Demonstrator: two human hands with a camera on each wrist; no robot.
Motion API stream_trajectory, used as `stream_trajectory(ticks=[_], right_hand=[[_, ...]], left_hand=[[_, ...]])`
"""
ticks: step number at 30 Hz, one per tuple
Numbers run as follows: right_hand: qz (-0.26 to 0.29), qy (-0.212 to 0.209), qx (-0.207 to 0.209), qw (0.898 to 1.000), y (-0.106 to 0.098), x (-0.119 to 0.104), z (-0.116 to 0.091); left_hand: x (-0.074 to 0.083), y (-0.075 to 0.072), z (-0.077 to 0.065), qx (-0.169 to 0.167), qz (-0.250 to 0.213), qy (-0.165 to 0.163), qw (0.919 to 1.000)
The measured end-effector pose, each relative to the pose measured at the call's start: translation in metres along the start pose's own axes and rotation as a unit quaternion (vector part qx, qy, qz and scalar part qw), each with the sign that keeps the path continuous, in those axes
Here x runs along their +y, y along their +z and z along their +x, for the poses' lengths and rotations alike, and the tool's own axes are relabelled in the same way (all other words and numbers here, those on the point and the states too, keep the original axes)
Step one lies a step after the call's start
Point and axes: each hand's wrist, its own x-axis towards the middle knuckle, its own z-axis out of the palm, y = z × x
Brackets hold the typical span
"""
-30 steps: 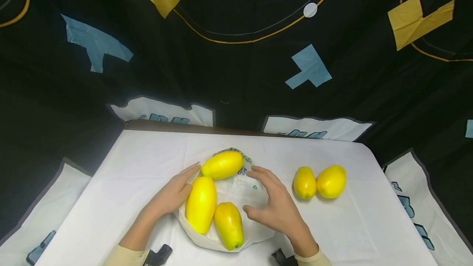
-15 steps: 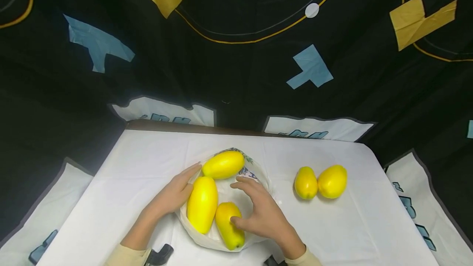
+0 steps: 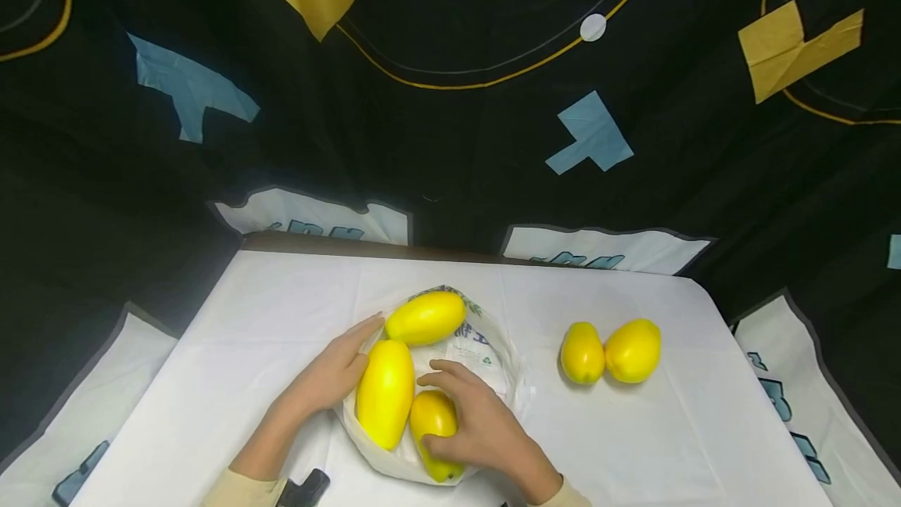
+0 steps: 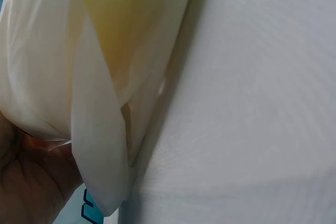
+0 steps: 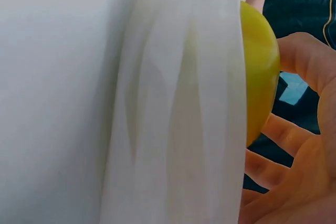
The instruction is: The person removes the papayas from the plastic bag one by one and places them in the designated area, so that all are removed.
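An open-mouthed white plastic bag (image 3: pixel 385 458) lies on the table with three yellow mangoes in it: a far mango (image 3: pixel 425 318), a left mango (image 3: pixel 385 393) and a near mango (image 3: pixel 432 417). My left hand (image 3: pixel 325 374) is at the bag's left rim, fingers fairly straight, thumb beside the left mango. In the left wrist view the bag film (image 4: pixel 100 114) hides those fingers. My right hand (image 3: pixel 477 422) is curled round the near mango, thumb on its near side and fingers past its far end. The right wrist view shows this mango (image 5: pixel 260 72) above the bag's edge.
Two more yellow mangoes, one smaller (image 3: pixel 582 353) and one larger (image 3: pixel 633 350), lie to the right on the white-covered table (image 3: pixel 669 444). A black curtain (image 3: pixel 450 155) with paper shapes hangs behind the table.
My right hand has moved left and down from the bag's right rim onto the near mango. The left hand has stayed at the left rim.
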Motion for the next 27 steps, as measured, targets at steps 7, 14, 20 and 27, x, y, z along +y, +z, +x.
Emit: stream_trajectory(ticks=[7,14,20,27], right_hand=[[0.0,0.01,-0.012,1.0,0.002,-0.002,-0.003],[-0.007,0.036,-0.042,0.998,0.001,-0.006,-0.006],[-0.022,0.048,-0.061,0.997,0.001,-0.007,-0.009],[-0.031,0.036,-0.063,0.997,-0.002,-0.01,-0.009]], left_hand=[[0.0,0.001,0.001,-0.004,-0.002,-0.001,1.0],[-0.002,0.001,0.002,-0.008,-0.008,0.008,0.9999],[-0.002,0.002,0.003,-0.01,-0.006,0.003,0.9999],[-0.002,0.0,0.004,-0.012,-0.009,0.0,0.9999]])
